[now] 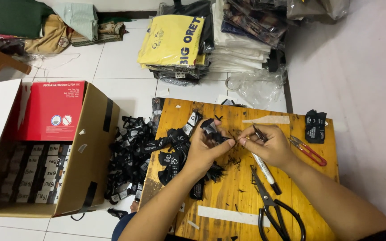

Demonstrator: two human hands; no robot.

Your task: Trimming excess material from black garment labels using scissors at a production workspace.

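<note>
Beside the wooden table [228, 196], an open cardboard box [90, 151] holds rows of small labelled packs [41, 176]. Left hand [204, 149] pinches a black fabric label [215, 134]; right hand [266, 145] grips a small tool [259, 133].

Left hand [204, 149] and right hand [266, 145] fingertip-close, both grips pinched

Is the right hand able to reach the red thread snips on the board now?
Probably yes: the red snips lie uncovered just beside the right hand, nothing between, though its fingers already pinch a small tool.
</note>
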